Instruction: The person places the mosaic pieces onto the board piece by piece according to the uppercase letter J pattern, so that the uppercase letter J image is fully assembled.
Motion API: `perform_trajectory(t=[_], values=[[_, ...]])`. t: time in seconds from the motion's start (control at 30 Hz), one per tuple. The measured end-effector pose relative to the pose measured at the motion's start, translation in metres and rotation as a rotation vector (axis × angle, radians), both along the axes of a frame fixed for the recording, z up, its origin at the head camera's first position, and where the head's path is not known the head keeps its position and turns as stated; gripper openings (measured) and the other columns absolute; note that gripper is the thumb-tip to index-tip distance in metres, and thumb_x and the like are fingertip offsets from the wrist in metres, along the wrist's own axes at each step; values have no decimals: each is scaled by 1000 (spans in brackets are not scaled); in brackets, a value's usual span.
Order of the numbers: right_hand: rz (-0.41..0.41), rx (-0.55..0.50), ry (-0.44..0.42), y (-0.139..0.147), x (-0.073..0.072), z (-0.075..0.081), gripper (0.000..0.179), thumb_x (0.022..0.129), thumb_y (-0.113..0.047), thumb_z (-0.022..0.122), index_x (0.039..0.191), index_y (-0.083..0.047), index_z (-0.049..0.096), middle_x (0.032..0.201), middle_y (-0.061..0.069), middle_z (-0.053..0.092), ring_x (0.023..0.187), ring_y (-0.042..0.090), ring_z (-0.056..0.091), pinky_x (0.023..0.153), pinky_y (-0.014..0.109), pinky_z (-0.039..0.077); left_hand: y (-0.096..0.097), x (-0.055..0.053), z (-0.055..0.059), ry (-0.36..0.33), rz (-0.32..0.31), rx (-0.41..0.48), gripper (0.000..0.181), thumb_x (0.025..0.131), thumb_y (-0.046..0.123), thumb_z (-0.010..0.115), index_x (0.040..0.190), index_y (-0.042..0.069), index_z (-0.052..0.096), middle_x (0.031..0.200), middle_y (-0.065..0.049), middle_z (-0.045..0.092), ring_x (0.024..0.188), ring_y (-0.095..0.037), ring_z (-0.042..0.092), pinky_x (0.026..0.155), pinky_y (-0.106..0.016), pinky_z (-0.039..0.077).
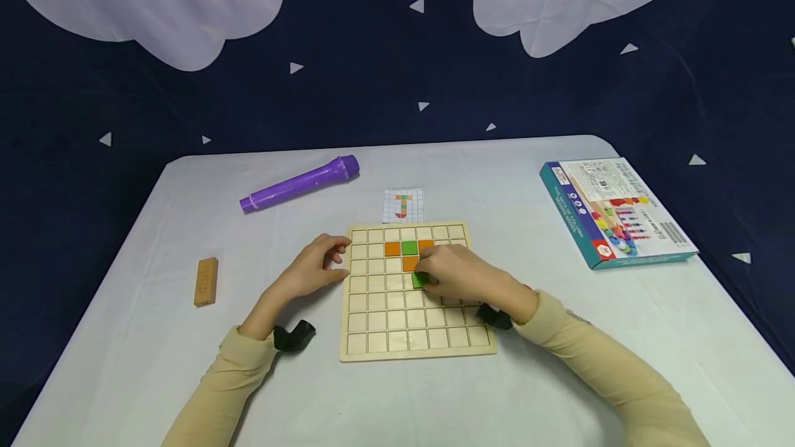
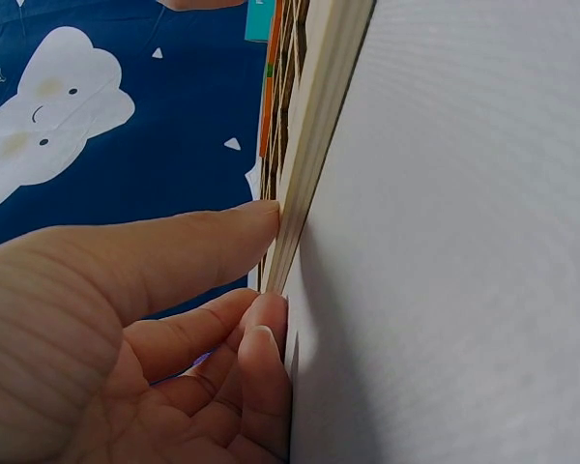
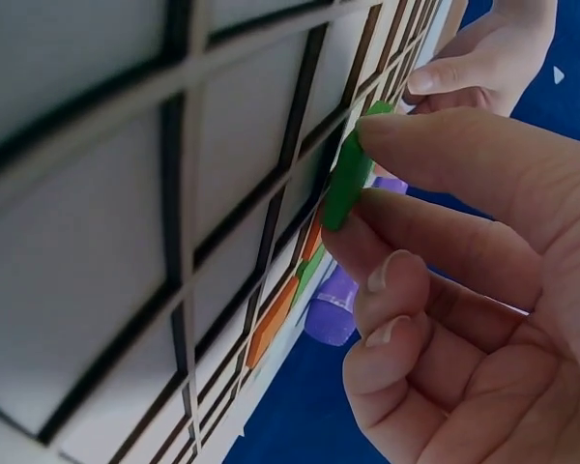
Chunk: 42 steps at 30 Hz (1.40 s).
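Observation:
A square wooden grid board [image 1: 397,343] lies on the table. In its upper part are an orange tile [image 1: 393,249], a green tile [image 1: 409,247] and another orange tile [image 1: 425,245] in a row, with a further orange tile [image 1: 410,263] under the green one. My right hand [image 1: 462,273] pinches a separate green square tile [image 3: 348,179] between thumb and fingers, tilted just over the cell below that column. Against the board's left edge rests my left hand [image 1: 313,266], its thumb and fingertips touching the rim. A small pattern card [image 1: 404,206] lies behind the board.
A purple microphone-shaped toy [image 1: 301,187] lies at the back left. On the left is a small wooden block [image 1: 206,282]. A flat boxed set [image 1: 617,212] sits at the right. Dark cloth [image 1: 373,88] with clouds hangs behind the table.

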State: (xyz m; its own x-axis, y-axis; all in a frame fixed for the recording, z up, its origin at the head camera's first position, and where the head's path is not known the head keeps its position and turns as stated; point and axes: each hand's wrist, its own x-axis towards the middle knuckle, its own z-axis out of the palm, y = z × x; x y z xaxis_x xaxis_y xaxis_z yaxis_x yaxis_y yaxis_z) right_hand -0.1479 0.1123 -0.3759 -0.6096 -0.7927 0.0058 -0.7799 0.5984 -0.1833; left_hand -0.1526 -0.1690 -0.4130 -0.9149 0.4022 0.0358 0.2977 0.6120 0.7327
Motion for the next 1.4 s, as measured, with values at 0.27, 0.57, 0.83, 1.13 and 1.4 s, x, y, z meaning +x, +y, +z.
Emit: perform_trajectory(t=[0.27,0.57,0.83,1.13,1.4], values=[[-5,5,5,-4,-1,-4,4,78,-12,73,79,-12,70,75,-3,61,61,3,47,56,15,40,-1,0,0,0,-2,-1,51,77,-1,70,124,-8,51,101,-16,54,87,-19,52,67,-19,41],[-2,-5,2,-6,1,-2,3,78,-11,72,79,-11,69,76,-2,61,61,3,46,55,16,39,0,-1,0,1,-2,0,52,77,0,70,124,-8,51,101,-16,54,86,-19,52,67,-19,41],[10,-22,7,-7,1,-2,3,78,-10,72,80,-11,69,77,-1,60,60,3,47,53,15,39,-1,-1,-1,3,-5,1,52,77,1,71,125,-8,51,101,-16,54,86,-18,52,67,-19,41],[29,-35,32,-9,-1,-6,5,78,-12,73,82,-11,70,78,-1,61,62,3,49,55,14,41,-1,-2,-2,7,-14,11,51,78,-1,70,125,-8,50,101,-16,54,86,-19,51,67,-19,41],[8,-65,23,-1,0,-5,9,79,-13,73,88,-13,72,81,-2,63,68,5,56,61,17,45,-1,-1,-2,11,-9,2,52,78,0,70,125,-8,51,101,-15,54,86,-18,51,67,-18,41]])
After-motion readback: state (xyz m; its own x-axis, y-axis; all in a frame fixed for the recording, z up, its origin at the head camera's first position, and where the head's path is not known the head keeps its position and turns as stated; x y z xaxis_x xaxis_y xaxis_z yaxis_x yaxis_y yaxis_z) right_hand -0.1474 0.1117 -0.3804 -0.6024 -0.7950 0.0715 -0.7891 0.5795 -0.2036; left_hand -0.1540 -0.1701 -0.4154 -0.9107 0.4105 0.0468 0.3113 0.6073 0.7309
